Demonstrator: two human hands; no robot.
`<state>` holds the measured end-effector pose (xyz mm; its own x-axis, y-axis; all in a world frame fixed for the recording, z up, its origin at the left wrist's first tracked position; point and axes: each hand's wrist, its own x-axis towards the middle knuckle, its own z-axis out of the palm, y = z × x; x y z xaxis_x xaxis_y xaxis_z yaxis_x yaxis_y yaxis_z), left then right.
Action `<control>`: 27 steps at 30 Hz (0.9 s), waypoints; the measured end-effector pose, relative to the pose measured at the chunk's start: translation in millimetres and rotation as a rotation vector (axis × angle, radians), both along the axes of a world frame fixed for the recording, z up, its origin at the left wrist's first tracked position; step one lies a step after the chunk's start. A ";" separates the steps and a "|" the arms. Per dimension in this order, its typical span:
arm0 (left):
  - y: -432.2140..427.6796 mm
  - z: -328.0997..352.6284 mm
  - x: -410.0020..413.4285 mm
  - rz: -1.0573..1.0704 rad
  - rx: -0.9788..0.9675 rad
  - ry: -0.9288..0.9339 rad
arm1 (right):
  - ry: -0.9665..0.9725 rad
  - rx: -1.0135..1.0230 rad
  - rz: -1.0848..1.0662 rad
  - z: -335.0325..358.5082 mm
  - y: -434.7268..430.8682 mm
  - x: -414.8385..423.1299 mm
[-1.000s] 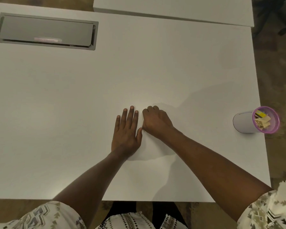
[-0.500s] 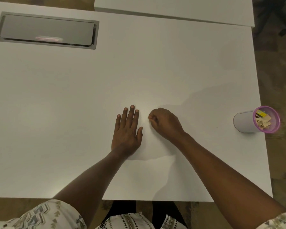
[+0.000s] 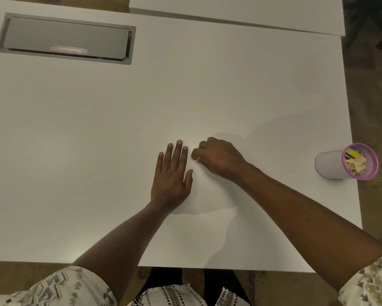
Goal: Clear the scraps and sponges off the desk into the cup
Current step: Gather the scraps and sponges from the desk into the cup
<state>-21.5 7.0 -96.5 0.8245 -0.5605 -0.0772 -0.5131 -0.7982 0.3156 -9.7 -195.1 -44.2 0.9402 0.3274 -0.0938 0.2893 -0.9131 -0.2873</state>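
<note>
My left hand [image 3: 172, 175] lies flat, palm down, on the white desk [image 3: 97, 151] with nothing in it. Just right of it, my right hand [image 3: 218, 159] rests with its fingers curled in, pinched on a tiny pale paper scrap [image 3: 198, 160] that barely shows at the fingertips. The cup [image 3: 331, 165], white with a purple rim, stands at the desk's right edge, well away from both hands. Inside it I see tan scraps [image 3: 355, 165] and a yellow sponge [image 3: 353, 154]. No other loose scraps show on the desk.
A grey cable hatch [image 3: 66, 38] is set into the desk at the far left. A second white table [image 3: 236, 12] adjoins the far edge. Patterned carpet [image 3: 375, 96] lies past the right edge, close beside the cup.
My right hand has drawn back slightly to the right from my left hand's fingertips and curled its fingers tighter. My left hand has stayed flat in place.
</note>
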 end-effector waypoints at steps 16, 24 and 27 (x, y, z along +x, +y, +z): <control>0.2 -0.4 -0.3 0.001 -0.013 -0.016 | 0.088 -0.014 0.124 1.0 -3.9 17.1; 0.0 2.0 -0.4 0.004 -0.003 -0.005 | 0.237 0.640 -0.823 1.9 -4.7 -24.4; 0.8 2.5 -0.4 0.002 -0.001 0.002 | 0.239 0.685 -0.911 4.3 1.3 -42.4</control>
